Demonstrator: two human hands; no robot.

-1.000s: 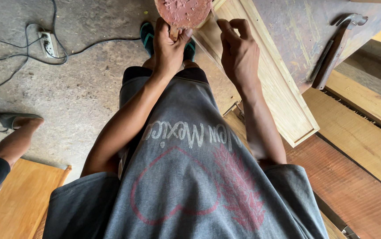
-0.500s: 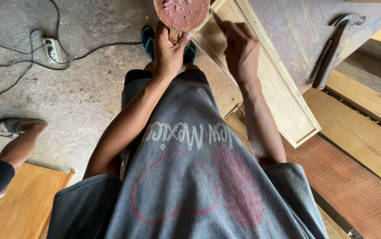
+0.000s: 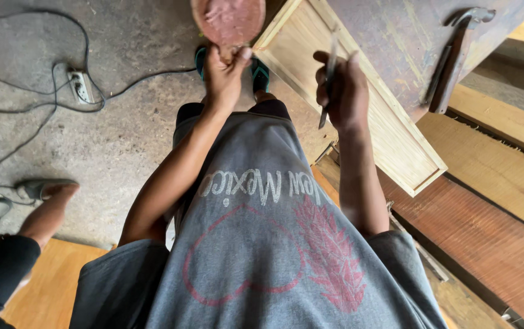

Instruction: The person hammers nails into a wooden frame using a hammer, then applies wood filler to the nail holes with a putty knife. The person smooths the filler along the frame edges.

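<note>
i'm looking down over the grey shirt (image 3: 256, 256), which is filling most of the view, its chest print showing only as pale lettering over a red heart outline and a red leaf shape. next largest, the long shallow wooden frame panel (image 3: 359, 103) is leaning at upper right against a dark worn board, and i'm judging it stiff and fairly heavy, best taken by its long edges. beyond it, orange-brown planks (image 3: 487, 213) are lying on the floor, with a hammer (image 3: 457, 55) resting on the dark board. the left hand (image 3: 225, 76) is pinching the lower rim of a round reddish-brown disc (image 3: 228, 21) at top centre, thumb and fingers closed on it; i'm reading it as thin, light and somewhat flexible, rough-faced so not slippery, and the rim looks like the right place to hold. the right hand (image 3: 341, 91) is wrapping closed around a slim dark tool (image 3: 329, 79), blurred, just in front of the panel; it seems rigid and light, held mid-shaft. a white power strip (image 3: 81, 87) with dark cables is lying on the concrete at left. another person's bare foot (image 3: 49, 207) is showing at lower left. no packages or signs that i can see.
</note>
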